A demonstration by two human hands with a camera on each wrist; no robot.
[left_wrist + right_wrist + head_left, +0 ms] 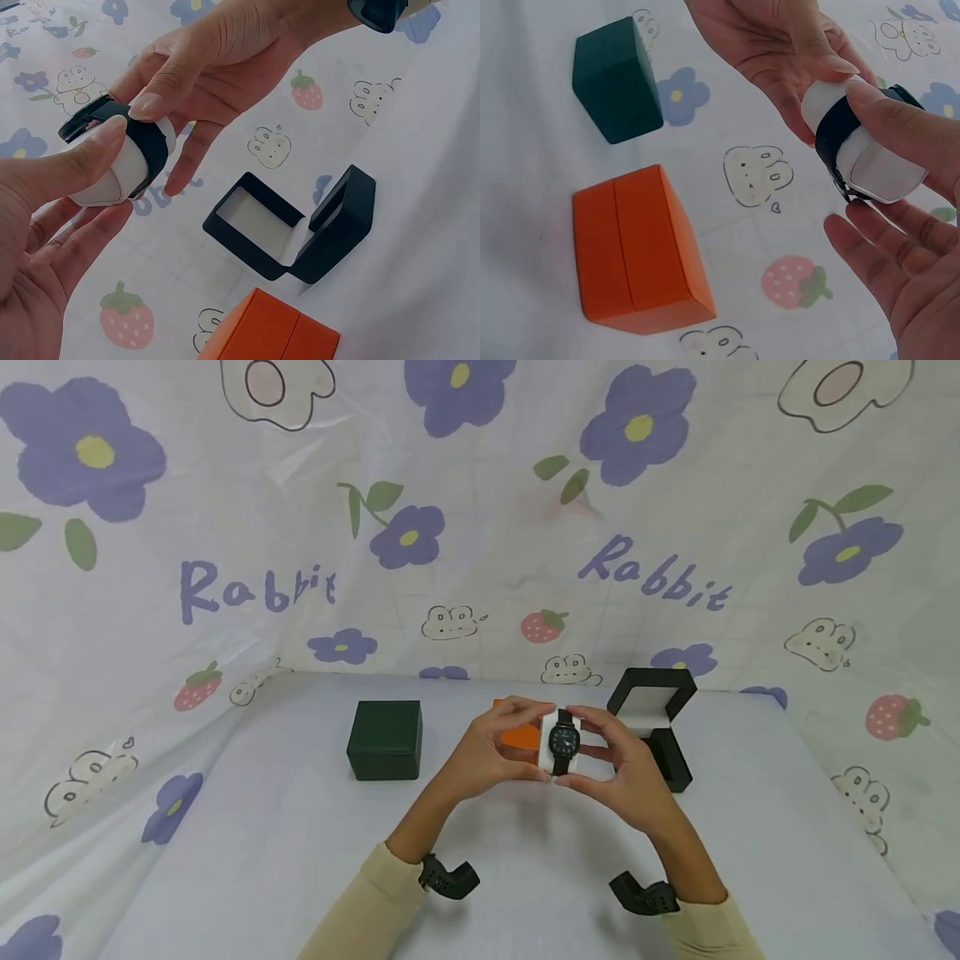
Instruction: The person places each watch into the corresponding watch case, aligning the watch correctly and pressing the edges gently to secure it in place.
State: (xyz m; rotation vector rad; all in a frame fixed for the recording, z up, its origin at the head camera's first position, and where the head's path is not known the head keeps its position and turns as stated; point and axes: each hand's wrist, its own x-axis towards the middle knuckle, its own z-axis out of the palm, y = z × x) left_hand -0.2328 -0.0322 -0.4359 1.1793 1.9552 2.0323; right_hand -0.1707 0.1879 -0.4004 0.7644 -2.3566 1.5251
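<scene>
A black wristwatch [564,740] with a dark strap is wrapped round a white watch cushion [124,171], held up above the table. My left hand [486,748] grips the cushion from the left, its thumb [97,154] on the white side. From the other side my right hand [628,770] holds the same cushion and strap between thumb [889,112] and fingers. The dial faces up towards the head camera. Behind the left hand stands an orange box [519,739], partly hidden. An open black watch box [678,760] sits behind the right hand.
A closed dark green box [386,739] stands to the left of the hands. The table [300,860] is covered in white, and a patterned cloth [480,585] hangs behind it. Black straps [453,878] are on both wrists.
</scene>
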